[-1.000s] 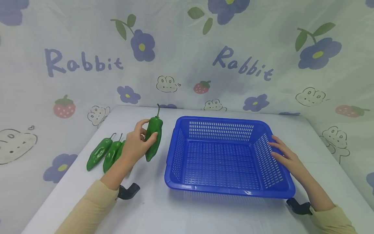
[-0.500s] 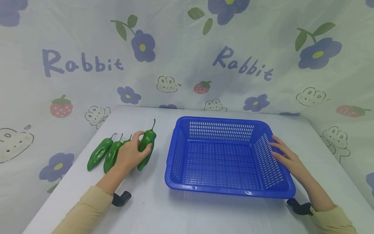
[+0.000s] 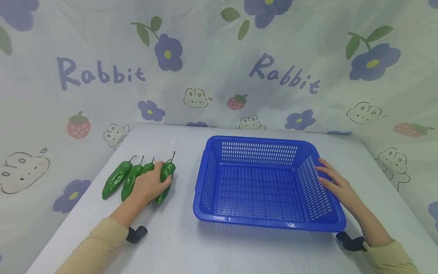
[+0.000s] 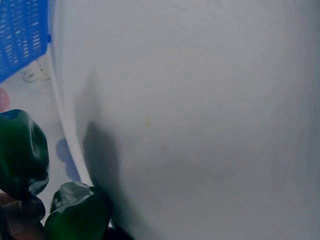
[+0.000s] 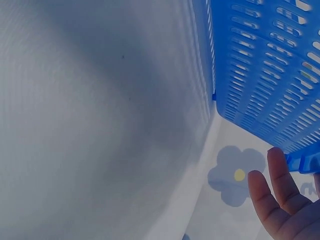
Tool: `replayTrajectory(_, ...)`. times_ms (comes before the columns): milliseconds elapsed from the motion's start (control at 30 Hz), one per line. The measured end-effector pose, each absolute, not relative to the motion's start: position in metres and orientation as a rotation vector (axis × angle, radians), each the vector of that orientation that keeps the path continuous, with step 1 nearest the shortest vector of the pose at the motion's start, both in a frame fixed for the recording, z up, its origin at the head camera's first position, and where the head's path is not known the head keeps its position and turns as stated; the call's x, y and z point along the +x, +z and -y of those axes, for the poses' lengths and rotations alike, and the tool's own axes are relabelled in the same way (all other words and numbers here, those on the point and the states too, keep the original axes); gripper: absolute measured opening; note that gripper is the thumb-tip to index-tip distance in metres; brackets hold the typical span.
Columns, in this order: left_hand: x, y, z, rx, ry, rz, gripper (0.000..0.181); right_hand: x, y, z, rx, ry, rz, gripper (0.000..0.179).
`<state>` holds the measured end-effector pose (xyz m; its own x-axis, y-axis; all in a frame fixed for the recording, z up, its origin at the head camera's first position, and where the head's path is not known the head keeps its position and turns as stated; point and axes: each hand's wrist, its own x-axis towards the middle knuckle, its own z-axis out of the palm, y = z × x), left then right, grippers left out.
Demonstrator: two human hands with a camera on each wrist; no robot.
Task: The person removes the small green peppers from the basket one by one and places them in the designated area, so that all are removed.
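Observation:
My left hand (image 3: 148,185) holds a green pepper (image 3: 167,170) between thumb and fingers, low over the table, its stem pointing to the back. Directly left of it, partly behind the hand, lies a pepper (image 3: 148,166); farther left are another pepper (image 3: 131,179) and the outermost pepper (image 3: 117,180). In the left wrist view, two pepper ends (image 4: 22,155) show at the lower left. My right hand (image 3: 338,187) rests at the right rim of a blue plastic basket (image 3: 263,223), fingers extended. The right wrist view shows fingers (image 5: 282,182) reaching the basket's edge.
The basket has slotted walls and a bare grid floor, standing right of the peppers on a white table (image 3: 178,243). A patterned curtain (image 3: 212,57) hangs behind the table. Dark curved pieces (image 3: 137,234) show by both wrists.
My left hand has moved left and down, carrying its pepper from beside the basket to the row of other peppers. The right hand and the basket have stayed still.

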<state>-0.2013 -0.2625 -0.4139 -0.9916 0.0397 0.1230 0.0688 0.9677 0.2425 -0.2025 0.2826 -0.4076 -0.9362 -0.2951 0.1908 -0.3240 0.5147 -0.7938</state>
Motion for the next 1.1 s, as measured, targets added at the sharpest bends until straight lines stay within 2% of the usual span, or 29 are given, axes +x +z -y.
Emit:
replayTrajectory(533,-0.2059,-0.4156,0.2624,-0.232,-0.121,3.108,0.055,-0.1994,-0.4028,-0.2804,0.546,1.43,2.715,0.041)
replayTrajectory(1100,-0.2055,-0.4138,0.2595,-0.227,-0.21,3.104,0.051,-0.1991,-0.4029,-0.2805,0.555,1.442,2.704,0.04)
